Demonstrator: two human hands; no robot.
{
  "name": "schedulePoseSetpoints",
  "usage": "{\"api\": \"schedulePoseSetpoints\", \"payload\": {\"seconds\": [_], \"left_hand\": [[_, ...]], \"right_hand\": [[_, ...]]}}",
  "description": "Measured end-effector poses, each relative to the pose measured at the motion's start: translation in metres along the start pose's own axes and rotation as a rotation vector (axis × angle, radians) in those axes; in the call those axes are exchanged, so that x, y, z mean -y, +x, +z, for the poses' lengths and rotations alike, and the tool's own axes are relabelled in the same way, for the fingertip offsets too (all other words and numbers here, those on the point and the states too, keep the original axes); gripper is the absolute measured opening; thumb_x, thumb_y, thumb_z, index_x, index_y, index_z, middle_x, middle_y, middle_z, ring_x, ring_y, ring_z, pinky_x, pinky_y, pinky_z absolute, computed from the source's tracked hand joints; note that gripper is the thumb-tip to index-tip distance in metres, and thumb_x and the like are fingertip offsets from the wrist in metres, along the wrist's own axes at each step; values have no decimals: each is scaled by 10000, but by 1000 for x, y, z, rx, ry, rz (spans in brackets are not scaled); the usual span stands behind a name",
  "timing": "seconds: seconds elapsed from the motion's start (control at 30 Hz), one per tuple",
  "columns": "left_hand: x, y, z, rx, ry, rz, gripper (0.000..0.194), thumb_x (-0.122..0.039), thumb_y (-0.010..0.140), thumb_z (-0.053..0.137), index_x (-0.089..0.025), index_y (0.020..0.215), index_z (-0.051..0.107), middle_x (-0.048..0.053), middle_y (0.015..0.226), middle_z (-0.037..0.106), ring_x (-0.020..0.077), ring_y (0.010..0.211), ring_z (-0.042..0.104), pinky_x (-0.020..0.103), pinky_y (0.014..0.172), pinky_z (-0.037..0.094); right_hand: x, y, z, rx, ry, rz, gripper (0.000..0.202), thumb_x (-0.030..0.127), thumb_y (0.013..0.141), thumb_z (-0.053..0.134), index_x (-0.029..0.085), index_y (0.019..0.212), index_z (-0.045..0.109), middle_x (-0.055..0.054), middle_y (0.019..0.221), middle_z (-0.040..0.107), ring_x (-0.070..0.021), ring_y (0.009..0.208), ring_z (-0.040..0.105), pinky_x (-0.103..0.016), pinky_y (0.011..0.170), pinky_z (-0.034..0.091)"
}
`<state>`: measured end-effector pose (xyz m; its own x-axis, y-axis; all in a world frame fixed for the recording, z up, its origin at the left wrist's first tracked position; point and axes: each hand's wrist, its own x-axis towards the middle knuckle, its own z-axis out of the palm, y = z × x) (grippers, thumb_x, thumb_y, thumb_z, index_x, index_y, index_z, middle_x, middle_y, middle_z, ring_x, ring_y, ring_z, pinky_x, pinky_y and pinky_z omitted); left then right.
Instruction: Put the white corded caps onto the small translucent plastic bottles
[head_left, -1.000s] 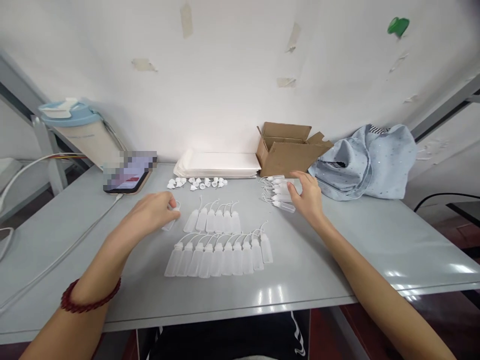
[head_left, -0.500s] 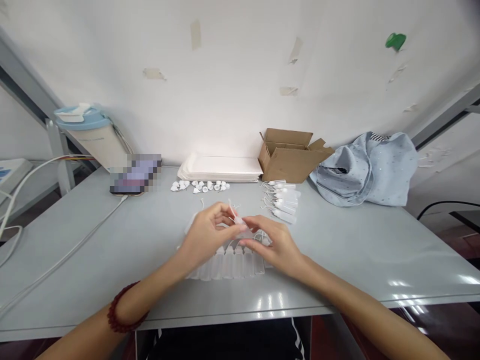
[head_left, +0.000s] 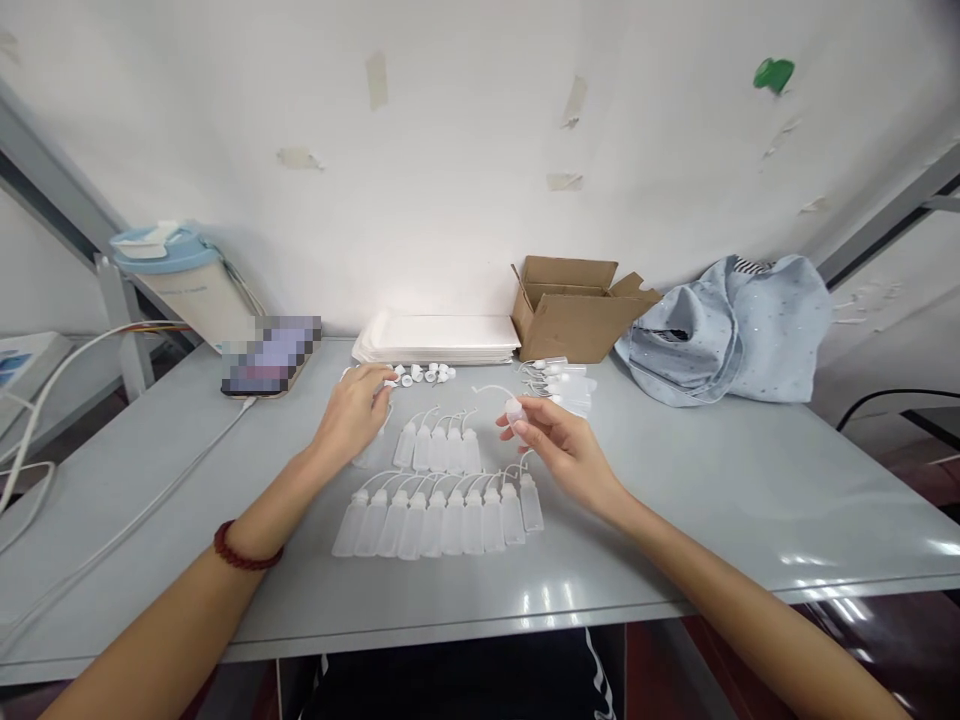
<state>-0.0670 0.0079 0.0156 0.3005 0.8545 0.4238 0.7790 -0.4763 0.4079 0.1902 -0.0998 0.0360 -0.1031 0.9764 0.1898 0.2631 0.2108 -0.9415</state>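
Observation:
My right hand holds a small translucent plastic bottle raised above the table, its thin white tail curving up to the left. My left hand is over the left end of a cluster of small white caps. Its index finger and thumb look apart, and the other fingertips are hidden. In front of me lies a row of similar bottles, with a shorter row of bottles behind it. More bottles lie in a pile at the back right.
Behind the caps is a stack of white sheets or envelopes. An open cardboard box and a light blue cloth bag stand to the right. A phone on a cable and a blue-lidded tumbler are at left.
My hands have moved apart. The left one let go of the bottle and went back and left to the caps. My right hand keeps the bottle, now slightly higher and to the right.

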Motion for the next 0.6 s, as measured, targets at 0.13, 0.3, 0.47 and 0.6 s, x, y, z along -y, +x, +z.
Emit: {"api": "schedulePoseSetpoints", "payload": {"seconds": [0.13,0.3,0.47,0.6], "left_hand": [[19,9,8,64,21,17,294,-211,792,403,-153,885,676,124,1009,676,283,958,601,430,879,450],[15,8,10,83,1,-29,266,-252,771,452,-161,877,679,97,886,676,226,738,619,366,775,480],[1,4,6,60,-63,-105,234,-295,752,506,-174,875,663,78,862,683,218,746,628,340,789,486],[-13,1,-3,3,-212,-229,242,-322,738,545,-166,898,638,76,914,692,210,814,647,320,804,509]], "right_hand": [[1,4,-3,23,52,70,283,399,886,496,185,1056,571,-97,1014,665,-185,812,652,-312,632,500],[-2,5,-3,24,33,83,281,399,884,503,183,1050,574,-90,1011,660,-171,810,640,-308,656,490],[-1,4,-1,35,14,75,277,386,887,501,174,1051,570,-92,1008,658,-168,807,633,-311,661,485],[-1,3,-1,58,20,64,265,382,898,487,182,1047,574,-87,1009,650,-165,806,633,-301,644,486]]}}
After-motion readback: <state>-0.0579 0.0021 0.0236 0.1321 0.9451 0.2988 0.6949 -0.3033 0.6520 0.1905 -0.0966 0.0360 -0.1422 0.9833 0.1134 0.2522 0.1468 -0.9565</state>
